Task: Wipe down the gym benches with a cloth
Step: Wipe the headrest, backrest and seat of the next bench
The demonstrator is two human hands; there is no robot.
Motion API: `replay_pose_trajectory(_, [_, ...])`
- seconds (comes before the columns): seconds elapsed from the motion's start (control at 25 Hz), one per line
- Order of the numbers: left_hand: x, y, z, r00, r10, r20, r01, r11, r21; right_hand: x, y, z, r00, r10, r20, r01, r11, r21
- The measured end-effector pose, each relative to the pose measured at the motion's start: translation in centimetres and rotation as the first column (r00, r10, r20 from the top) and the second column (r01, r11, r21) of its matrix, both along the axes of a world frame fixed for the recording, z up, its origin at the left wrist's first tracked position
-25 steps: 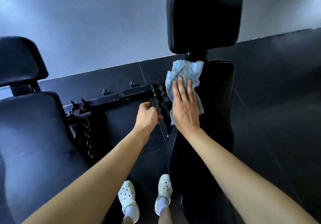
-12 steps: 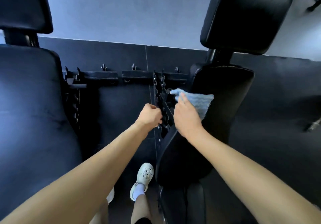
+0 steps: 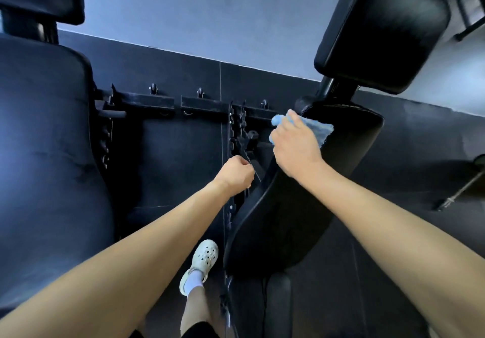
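One white clog (image 3: 203, 260) on the floor beside the bench base. A second ago both clogs showed, so you've stepped and swung round toward the bench's left side. Both forearms reach forward, the left angling in toward the bench's flank.

Left grip (image 3: 235, 173): fist clenched on a thin support strut (image 3: 258, 177) at the pad's left edge. Same hold as a second ago. It's your brace and isn't working the cloth.

Bench back pad (image 3: 315, 193): black and tilted, running away from you up to the right.

Right grip (image 3: 295, 148): this is the change. A second ago the palm was flat, fingers straight, on the spread cloth further in on the pad face. Now it sits at the pad's upper-left corner with fingers curled down, grasping the cloth (image 3: 319, 129). The cloth is bunched under the hand. Part lies on the pad face, and a blue lump pokes out past the left edge by the thumb.

My read: the face stroke is over and you're on the edge and corner now. Can't tell whether the lower pad and seat are done.

Beyond: the notched adjuster ladder (image 3: 232, 127), then the floor rail with hooks (image 3: 199, 106) near the wall. The headrest pad (image 3: 380, 30) is above the corner and the cloth isn't touching it, so it's the likely next surface. The second bench (image 3: 47, 140) at left is well apart from the cloth and looks still to do.
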State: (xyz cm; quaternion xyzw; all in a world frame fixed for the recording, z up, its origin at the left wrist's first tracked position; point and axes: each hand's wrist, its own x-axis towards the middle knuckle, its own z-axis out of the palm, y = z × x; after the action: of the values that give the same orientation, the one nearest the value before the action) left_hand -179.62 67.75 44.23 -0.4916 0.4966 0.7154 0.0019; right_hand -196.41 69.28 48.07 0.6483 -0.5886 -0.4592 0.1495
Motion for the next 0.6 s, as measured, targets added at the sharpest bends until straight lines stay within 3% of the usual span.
replay_pose_trajectory(0.12, [-0.1,-0.1,-0.5,0.999,0.037,-0.013,-0.037,0.999,0.014,1.8,1.0,-1.2,0.996,-0.084,-0.042,0.083,0.996,-0.029])
replay_pose_trajectory(0.28, [1.0,0.2,-1.9,1.0,0.015,0.006,-0.015,1.0,-0.023,5.1,6.2,-5.6,0.997,-0.079,0.015,0.072,0.959,0.273])
replay_pose_trajectory(0.36, [1.4,0.4,-2.7,0.999,-0.022,0.041,0.025,0.998,-0.061,4.9,7.0,-6.4,0.995,-0.079,0.052,0.06,0.949,0.309])
replay_pose_trajectory(0.44, [1.4,0.5,-2.8,0.995,-0.072,0.07,0.081,0.989,-0.127,3.3,5.3,-5.0,1.0,0.027,0.008,-0.029,0.969,0.245])
replay_pose_trajectory(0.6, [0.4,0.5,-1.9,0.986,-0.15,0.075,0.164,0.957,-0.24,-0.1,1.4,-0.3,0.995,0.087,0.047,-0.083,0.994,-0.073])
